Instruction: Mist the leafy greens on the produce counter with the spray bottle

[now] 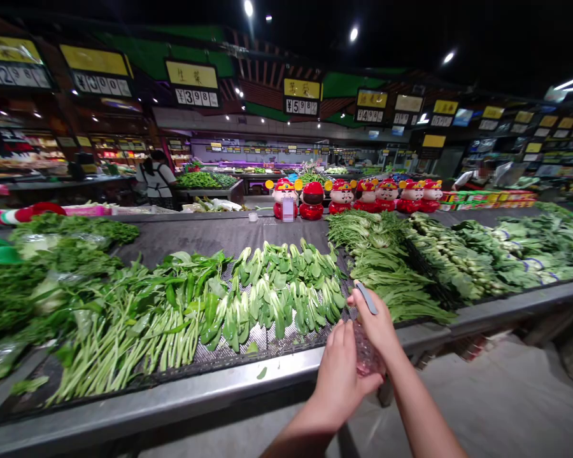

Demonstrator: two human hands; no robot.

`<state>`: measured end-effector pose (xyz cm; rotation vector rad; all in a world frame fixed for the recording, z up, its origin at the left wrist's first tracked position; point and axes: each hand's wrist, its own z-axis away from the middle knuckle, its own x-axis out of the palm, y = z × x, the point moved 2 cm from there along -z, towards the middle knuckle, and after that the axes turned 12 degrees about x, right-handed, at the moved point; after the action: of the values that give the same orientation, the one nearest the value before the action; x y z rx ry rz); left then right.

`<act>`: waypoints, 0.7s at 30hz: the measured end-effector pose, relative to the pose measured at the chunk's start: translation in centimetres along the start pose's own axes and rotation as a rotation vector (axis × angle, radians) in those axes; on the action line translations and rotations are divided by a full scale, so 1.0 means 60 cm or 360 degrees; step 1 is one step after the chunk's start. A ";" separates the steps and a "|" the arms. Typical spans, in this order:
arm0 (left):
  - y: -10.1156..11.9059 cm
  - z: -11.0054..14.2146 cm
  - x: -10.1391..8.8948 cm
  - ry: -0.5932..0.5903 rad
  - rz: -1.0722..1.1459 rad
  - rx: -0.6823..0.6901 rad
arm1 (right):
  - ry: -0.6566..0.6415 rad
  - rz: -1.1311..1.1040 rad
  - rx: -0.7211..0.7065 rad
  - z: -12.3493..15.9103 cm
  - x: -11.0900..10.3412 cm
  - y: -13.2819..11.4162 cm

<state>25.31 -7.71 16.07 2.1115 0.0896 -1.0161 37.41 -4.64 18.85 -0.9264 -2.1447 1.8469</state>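
Note:
Both hands are together in front of the vegetable stand, around a see-through pinkish container (367, 353) whose exact kind I cannot make out. My left hand (337, 372) closes round its near left side. From the right, my right hand (375, 321) grips its upper part, where a narrow grey strip (365, 298) shows at the fingers. Just beyond the hands, short leafy greens with pale stems (279, 296) lie in two rows on a perforated mat. Long-stemmed greens (138, 318) lie to their left, and thin-leaved greens (386, 273) to their right.
The stand's metal front edge (195, 397) runs below the greens. Red figurines (339, 196) line its back ledge. Curly greens (52, 254) fill the far left, bundled greens (520, 248) the right. Price signs (302, 97) hang above. One person (156, 178) stands behind at left, another (482, 175) at right.

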 end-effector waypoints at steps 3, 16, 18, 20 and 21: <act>0.002 -0.011 0.001 0.0010 -0.0009 0.0059 | 0.0067 0.0075 -0.0017 -0.008 -0.007 0.004; -0.004 0.001 0.018 -0.0123 -0.0046 -0.0050 | -0.0013 0.0094 0.0045 0.005 -0.010 0.026; -0.010 0.008 0.029 -0.0172 -0.0069 -0.0094 | -0.0020 0.0127 0.0059 0.010 -0.007 0.038; -0.016 0.018 0.044 -0.0187 -0.0108 -0.0123 | -0.0051 0.0154 0.0069 0.017 -0.003 0.055; -0.019 0.023 0.051 -0.0170 -0.0141 -0.0113 | -0.0071 0.0157 0.0083 0.021 0.000 0.063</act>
<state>26.10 -8.61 12.71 2.0003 0.1647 -1.1595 38.11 -5.52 15.00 -1.0057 -2.1006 1.9775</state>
